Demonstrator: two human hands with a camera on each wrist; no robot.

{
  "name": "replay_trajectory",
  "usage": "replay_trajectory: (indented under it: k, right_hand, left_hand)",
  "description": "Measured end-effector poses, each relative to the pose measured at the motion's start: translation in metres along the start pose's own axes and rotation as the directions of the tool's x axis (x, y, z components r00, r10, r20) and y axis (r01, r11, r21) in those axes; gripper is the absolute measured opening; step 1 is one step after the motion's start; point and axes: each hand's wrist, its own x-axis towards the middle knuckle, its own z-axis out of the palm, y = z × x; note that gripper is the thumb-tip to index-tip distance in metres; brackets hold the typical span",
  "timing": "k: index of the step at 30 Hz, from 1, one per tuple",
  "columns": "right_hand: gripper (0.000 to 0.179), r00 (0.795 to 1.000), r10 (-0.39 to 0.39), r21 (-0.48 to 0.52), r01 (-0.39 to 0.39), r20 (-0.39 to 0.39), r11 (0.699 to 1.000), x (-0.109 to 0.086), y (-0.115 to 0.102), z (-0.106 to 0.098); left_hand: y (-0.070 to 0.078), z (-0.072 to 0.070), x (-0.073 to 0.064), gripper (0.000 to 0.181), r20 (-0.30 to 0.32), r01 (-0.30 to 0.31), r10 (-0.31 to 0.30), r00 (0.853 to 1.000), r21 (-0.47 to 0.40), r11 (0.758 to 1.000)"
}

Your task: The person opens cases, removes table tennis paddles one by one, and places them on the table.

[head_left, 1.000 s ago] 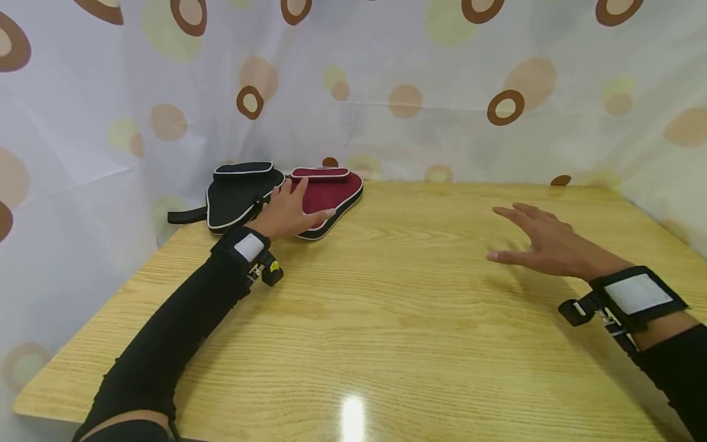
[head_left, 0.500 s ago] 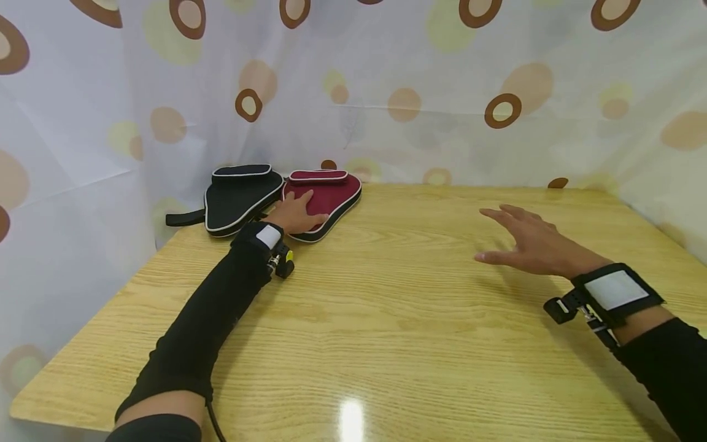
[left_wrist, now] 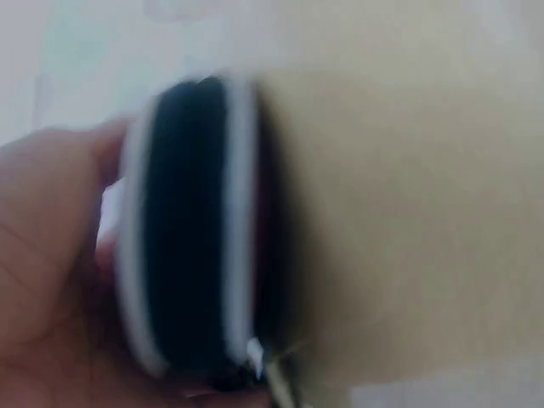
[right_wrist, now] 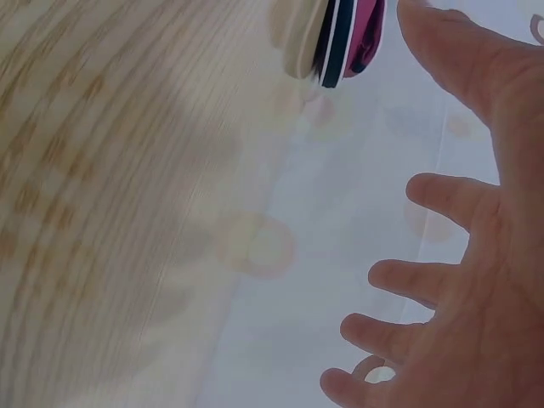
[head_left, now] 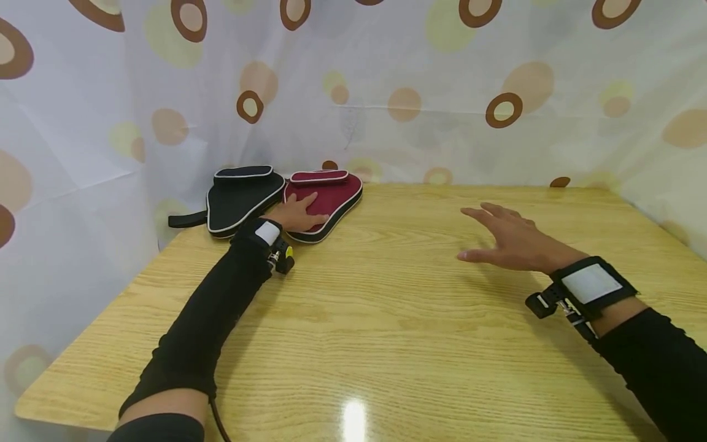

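A red table tennis bat case (head_left: pixel 334 197) with white piping and a black side wall lies at the back left of the table. My left hand (head_left: pixel 291 213) rests on its upper face with fingers spread. Up close in the left wrist view, the case's dark edge (left_wrist: pixel 187 229) shows blurred beside the palm (left_wrist: pixel 38 255). Immediately left of the red case is a black case (head_left: pixel 240 199) of the same shape. Over the table's right side hovers my right hand (head_left: pixel 510 239), fingers apart and holding nothing; the red case (right_wrist: pixel 340 42) appears beyond it in the right wrist view.
The light wooden table (head_left: pixel 359 319) spans the foreground. A patterned curtain (head_left: pixel 409 55) stands along its back and sides. The black case's strap (head_left: pixel 186 219) sticks out to the left. A cable (head_left: pixel 218 420) hangs by the left sleeve.
My left hand has come down and forward onto the red case, and its fingers now lie on it. My right hand has drifted left, still spread. Both cases stay in place.
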Motion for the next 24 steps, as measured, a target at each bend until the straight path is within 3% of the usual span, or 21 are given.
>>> replay_trajectory:
  k: [4, 9, 24]
  right_hand:
    - [0.090, 1.000, -0.008, 0.003, 0.008, 0.004, 1.000, 0.007, -0.008, 0.001]
    - [0.091, 1.000, -0.020, 0.012, 0.020, 0.014, 1.000, 0.023, -0.019, 0.002]
    - [0.088, 0.998, -0.037, 0.034, 0.035, 0.054, 0.999, 0.062, -0.048, 0.020]
  left_hand:
    - [-0.013, -0.013, -0.002, 0.079, 0.078, -0.076, 0.074, 0.994, 0.028, 0.997]
    - [-0.021, -0.017, -0.001, 0.079, 0.083, -0.103, 0.105, 0.991, -0.019, 0.994]
    - [0.009, -0.007, -0.001, 0.075, 0.012, -0.106, 0.106, 0.994, -0.006, 0.994]
